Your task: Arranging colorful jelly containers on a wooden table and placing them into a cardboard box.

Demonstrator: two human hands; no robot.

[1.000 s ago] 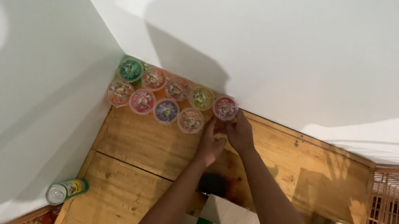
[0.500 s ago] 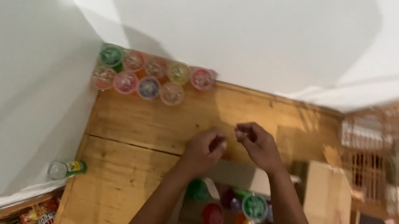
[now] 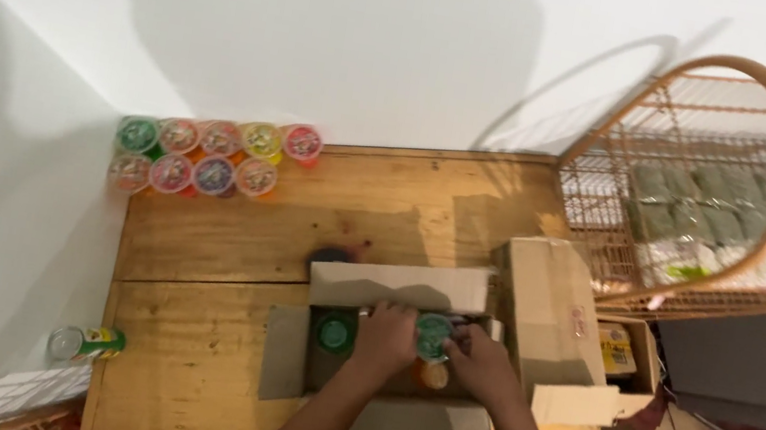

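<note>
Hands have come back from the cup row [image 3: 210, 157] into the box [image 3: 411, 295]: your left hand [image 3: 385, 339] and right hand [image 3: 480, 363] both close fingers around a green-lidded cup [image 3: 433, 337] between them.

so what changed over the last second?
Both hands came back from the row of cups by the wall and went down into the open cardboard box. The left hand and right hand now close around a green-lidded cup inside it. The cups by the wall and the can at the shelf edge stayed put.
</note>
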